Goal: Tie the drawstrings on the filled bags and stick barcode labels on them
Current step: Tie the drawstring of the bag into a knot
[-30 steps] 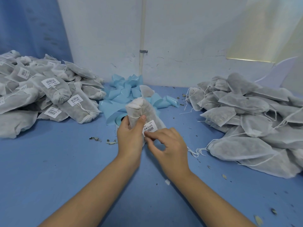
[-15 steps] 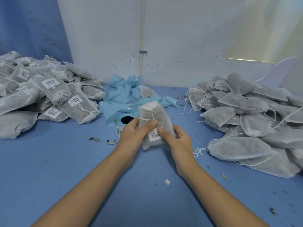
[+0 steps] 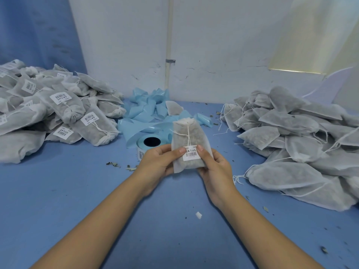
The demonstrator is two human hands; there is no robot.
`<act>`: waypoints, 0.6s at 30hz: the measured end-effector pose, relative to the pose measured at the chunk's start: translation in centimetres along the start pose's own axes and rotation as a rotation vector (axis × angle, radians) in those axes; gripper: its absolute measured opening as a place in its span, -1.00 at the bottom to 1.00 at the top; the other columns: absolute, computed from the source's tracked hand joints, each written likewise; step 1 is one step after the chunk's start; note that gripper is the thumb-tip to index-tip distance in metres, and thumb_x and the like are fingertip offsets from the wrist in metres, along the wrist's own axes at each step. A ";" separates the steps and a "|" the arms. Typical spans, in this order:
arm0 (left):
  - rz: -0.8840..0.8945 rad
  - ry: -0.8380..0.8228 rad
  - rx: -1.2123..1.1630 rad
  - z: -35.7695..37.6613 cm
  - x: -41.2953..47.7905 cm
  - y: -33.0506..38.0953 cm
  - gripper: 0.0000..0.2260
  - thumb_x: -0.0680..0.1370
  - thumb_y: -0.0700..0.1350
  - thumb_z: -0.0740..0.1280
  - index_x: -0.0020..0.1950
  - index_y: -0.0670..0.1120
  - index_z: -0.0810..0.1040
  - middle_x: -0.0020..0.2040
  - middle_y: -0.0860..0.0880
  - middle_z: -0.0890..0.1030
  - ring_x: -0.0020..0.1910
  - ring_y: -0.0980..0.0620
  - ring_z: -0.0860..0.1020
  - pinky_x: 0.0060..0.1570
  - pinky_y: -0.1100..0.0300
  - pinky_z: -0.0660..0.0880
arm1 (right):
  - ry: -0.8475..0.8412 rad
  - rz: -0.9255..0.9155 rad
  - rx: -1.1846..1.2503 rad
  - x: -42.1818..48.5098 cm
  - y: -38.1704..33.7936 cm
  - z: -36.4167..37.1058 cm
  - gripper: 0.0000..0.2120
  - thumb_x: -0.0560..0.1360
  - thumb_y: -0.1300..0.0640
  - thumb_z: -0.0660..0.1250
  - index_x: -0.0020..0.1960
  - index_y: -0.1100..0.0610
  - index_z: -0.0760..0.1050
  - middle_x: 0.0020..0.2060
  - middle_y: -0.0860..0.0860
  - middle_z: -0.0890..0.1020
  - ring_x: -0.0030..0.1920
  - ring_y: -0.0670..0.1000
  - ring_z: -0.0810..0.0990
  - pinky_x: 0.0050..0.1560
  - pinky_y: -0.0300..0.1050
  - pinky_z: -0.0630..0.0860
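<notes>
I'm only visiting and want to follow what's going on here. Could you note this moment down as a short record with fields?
Held item: drawstring bag, filled, upright, string knotted at the top
Label: barcode label on the bag's front, both thumbs on its upper corners
Left hand: grips the bag's left edge
Right hand: grips the bag's right edge
Left pile: labelled bags
Right pile: bags without visible labels
Behind the bag: label roll, heap of blue backing strips
Surface: blue table
</notes>
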State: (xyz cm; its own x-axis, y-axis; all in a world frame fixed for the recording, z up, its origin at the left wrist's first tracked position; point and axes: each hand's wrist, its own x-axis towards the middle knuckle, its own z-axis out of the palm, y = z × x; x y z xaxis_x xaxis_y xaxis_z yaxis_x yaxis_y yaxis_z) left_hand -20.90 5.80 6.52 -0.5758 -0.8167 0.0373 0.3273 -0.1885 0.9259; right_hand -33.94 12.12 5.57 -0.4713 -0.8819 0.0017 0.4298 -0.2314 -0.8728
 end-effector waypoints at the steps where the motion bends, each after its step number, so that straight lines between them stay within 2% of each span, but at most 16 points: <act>1: -0.013 -0.013 0.065 0.0 -0.1 0.1 -0.64 0.34 -0.02 0.45 0.06 -0.16 0.62 -0.02 -0.12 0.70 -0.06 -0.05 0.68 -0.21 0.21 0.59 | 0.006 -0.002 0.018 0.0 0.0 0.0 -0.77 0.48 0.17 0.39 0.05 0.31 0.54 -0.07 0.19 0.66 -0.05 0.09 0.66 0.06 -0.04 0.59; 3: -0.072 -0.058 0.253 -0.1 -0.4 0.4 -0.64 0.35 0.06 0.45 0.05 -0.10 0.62 -0.08 -0.12 0.70 -0.17 -0.09 0.68 -0.29 0.20 0.59 | 0.019 -0.004 0.040 0.1 -0.1 0.0 -0.81 0.48 0.18 0.38 0.01 0.29 0.53 -0.10 0.16 0.66 -0.08 0.07 0.65 0.01 -0.08 0.60; 5: -0.120 -0.084 0.385 -0.2 -0.7 0.5 -0.76 0.45 0.02 0.41 0.01 -0.10 0.60 -0.20 -0.15 0.69 -0.33 -0.07 0.66 -0.38 0.22 0.57 | 0.020 0.003 0.038 0.1 -0.1 0.0 -0.87 0.49 0.17 0.37 -0.04 0.23 0.53 -0.15 0.11 0.67 -0.13 0.02 0.65 -0.08 -0.16 0.61; 7: -0.061 -0.006 0.332 0.0 -0.5 0.8 -0.82 0.53 -0.09 0.35 0.03 -0.19 0.57 -0.31 -0.10 0.66 -0.42 0.02 0.61 -0.44 0.28 0.53 | 0.026 0.018 0.026 0.2 -0.1 0.0 -0.90 0.47 0.14 0.39 -0.10 0.17 0.53 -0.20 0.04 0.66 -0.23 -0.04 0.63 -0.21 -0.25 0.57; 8: 0.013 0.060 0.208 0.0 -0.1 1.2 -0.82 0.55 -0.15 0.31 0.08 -0.23 0.55 -0.28 -0.06 0.67 -0.36 0.07 0.63 -0.39 0.29 0.54 | 0.037 0.026 0.020 0.3 -0.1 0.0 -0.89 0.46 0.12 0.40 -0.11 0.15 0.53 -0.22 0.01 0.65 -0.28 -0.07 0.60 -0.26 -0.27 0.54; 9: 0.095 0.106 0.025 -0.1 0.2 1.8 -0.76 0.56 -0.20 0.29 0.20 -0.25 0.51 -0.15 -0.03 0.70 -0.22 0.10 0.66 -0.29 0.29 0.57 | 0.045 0.033 0.013 0.3 -0.2 -0.1 -0.89 0.45 0.12 0.41 -0.11 0.15 0.53 -0.24 -0.01 0.64 -0.32 -0.08 0.57 -0.29 -0.29 0.52; 11: 0.227 0.109 -0.353 -0.7 0.8 3.1 -0.53 0.54 -0.27 0.27 0.45 -0.21 0.28 0.18 -0.03 0.60 0.10 0.09 0.62 -0.06 0.17 0.61 | 0.044 0.045 0.006 0.4 -0.1 -0.2 -0.91 0.46 0.14 0.41 -0.09 0.16 0.55 -0.26 -0.02 0.64 -0.34 -0.07 0.56 -0.30 -0.29 0.52; 13: 0.252 0.073 -0.550 -1.2 0.9 3.6 -0.29 0.46 -0.29 0.30 0.54 -0.09 0.05 0.27 0.01 0.52 0.17 0.04 0.59 0.00 0.04 0.60 | 0.046 0.054 0.016 0.5 0.0 -0.4 -0.93 0.48 0.19 0.40 -0.07 0.17 0.57 -0.24 0.00 0.63 -0.33 -0.07 0.56 -0.28 -0.29 0.53; 15: 0.191 0.024 -0.483 -1.1 0.5 3.4 -0.28 0.44 -0.28 0.30 0.53 -0.04 0.08 0.30 0.02 0.53 0.17 0.01 0.59 0.01 0.02 0.60 | 0.060 0.059 0.044 0.6 0.0 -0.4 -0.94 0.49 0.22 0.38 -0.04 0.17 0.57 -0.19 0.02 0.62 -0.30 -0.05 0.57 -0.27 -0.28 0.54; 18: 0.097 -0.055 -0.201 -0.3 0.1 2.5 -0.62 0.56 -0.27 0.23 0.39 -0.13 0.37 0.25 -0.02 0.59 0.14 -0.01 0.61 -0.04 0.16 0.60 | 0.105 0.047 0.119 0.9 -0.1 -0.6 -0.79 0.52 0.25 0.34 0.15 0.12 0.51 -0.02 0.04 0.58 -0.18 0.00 0.61 -0.22 -0.26 0.56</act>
State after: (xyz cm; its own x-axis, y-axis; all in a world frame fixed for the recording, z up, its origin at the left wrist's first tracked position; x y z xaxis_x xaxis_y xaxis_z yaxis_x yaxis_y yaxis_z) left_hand -19.90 5.07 8.75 -0.5727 -0.8062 0.1484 0.5230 -0.2200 0.8234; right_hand -34.80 11.61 5.36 -0.5239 -0.8465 -0.0945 0.5387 -0.2434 -0.8066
